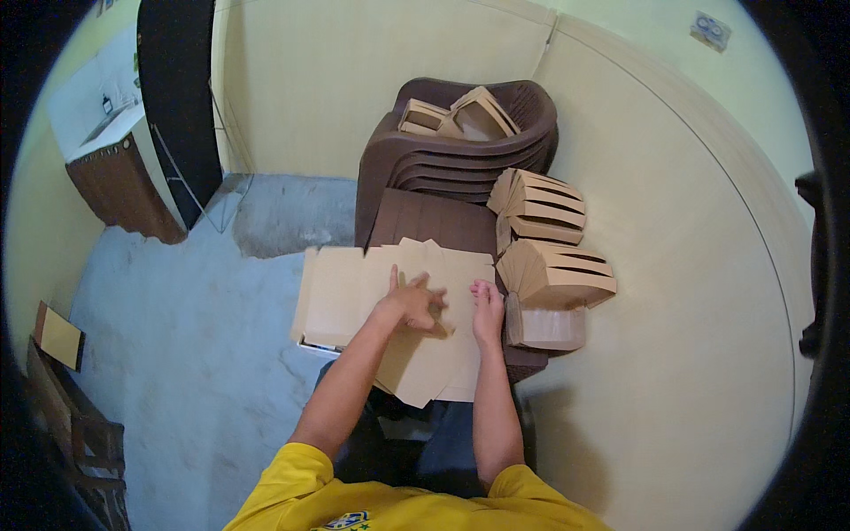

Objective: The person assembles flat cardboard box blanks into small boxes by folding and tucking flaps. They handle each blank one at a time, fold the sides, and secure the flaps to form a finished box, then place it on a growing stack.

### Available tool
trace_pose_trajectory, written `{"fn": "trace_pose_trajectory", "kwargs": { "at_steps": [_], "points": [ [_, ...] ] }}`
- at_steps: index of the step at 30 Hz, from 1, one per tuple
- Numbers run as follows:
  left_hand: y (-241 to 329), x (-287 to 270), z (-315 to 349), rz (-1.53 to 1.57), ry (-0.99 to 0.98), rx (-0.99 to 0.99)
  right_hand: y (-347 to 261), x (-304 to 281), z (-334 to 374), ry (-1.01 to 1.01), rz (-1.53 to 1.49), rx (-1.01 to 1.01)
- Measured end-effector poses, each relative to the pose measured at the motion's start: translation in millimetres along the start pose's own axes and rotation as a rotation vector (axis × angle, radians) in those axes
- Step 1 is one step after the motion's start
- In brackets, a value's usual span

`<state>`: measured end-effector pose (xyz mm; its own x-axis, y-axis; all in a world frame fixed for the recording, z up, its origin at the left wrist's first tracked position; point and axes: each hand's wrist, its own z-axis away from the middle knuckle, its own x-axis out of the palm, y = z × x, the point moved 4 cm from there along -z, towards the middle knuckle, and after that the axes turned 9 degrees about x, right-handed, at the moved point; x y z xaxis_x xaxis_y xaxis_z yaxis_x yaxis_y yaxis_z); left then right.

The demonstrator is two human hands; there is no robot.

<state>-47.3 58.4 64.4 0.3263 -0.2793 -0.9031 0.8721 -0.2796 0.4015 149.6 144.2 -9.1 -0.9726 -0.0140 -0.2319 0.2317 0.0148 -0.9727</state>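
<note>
A flat tan cardboard box blank (443,367) with cut tabs lies in front of me above my lap, over another flat cardboard piece (336,288) on the left. My left hand (412,303) is over the middle of the blank with its fingers spread, a little blurred; whether it presses on the board I cannot tell. At the right side of the blank, my right hand (486,314) is closed with its fingers curled in. Anything inside those fingers is hidden.
Brown plastic chairs (381,168) stand stacked ahead, with folded cardboard boxes (482,115) on the top seat. Rows of folded cardboard pieces (553,265) stand on the right, beside the wall. A wooden piece of furniture (97,442) is at the lower left, and a sink counter (124,124) stands far left.
</note>
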Motion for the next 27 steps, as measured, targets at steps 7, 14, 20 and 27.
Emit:
{"fn": "trace_pose_trajectory", "kwargs": {
  "at_steps": [7, 14, 20, 27],
  "points": [
    [9.0, 8.7, 2.3, 0.193, 0.164, -0.097, 6.4, -2.7, -4.1, 0.001, 0.025, -0.099],
    [23.3, 66.7, 38.8, 0.033, 0.826, -0.432, -46.8, 18.3, 28.3, -0.128, 0.691, -0.422],
    [33.9, 82.2, 41.6, -0.07, 0.757, -0.327, -63.7, 45.4, 32.0, -0.18, 1.067, -0.168],
    [15.5, 67.5, 50.7, 0.253, 0.784, -0.241, -70.0, 34.9, 67.8, -0.301, 0.587, -0.188]
  ]
}}
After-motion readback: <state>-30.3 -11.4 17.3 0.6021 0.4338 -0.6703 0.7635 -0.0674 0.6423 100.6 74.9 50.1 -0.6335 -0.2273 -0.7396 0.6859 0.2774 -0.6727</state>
